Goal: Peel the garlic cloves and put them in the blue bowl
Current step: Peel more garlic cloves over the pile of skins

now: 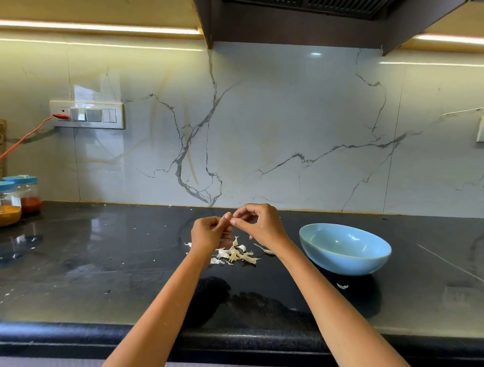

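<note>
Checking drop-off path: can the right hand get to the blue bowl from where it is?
Probably yes. The right hand is pinching a garlic clove with the left hand, and the blue bowl sits open just to its right with nothing between.

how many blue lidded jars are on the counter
2 fully in view, at the counter's far left: the front jar holds yellow-orange powder, the jar behind it red. A sliver of another blue lid at the frame edge may be a third.
</note>
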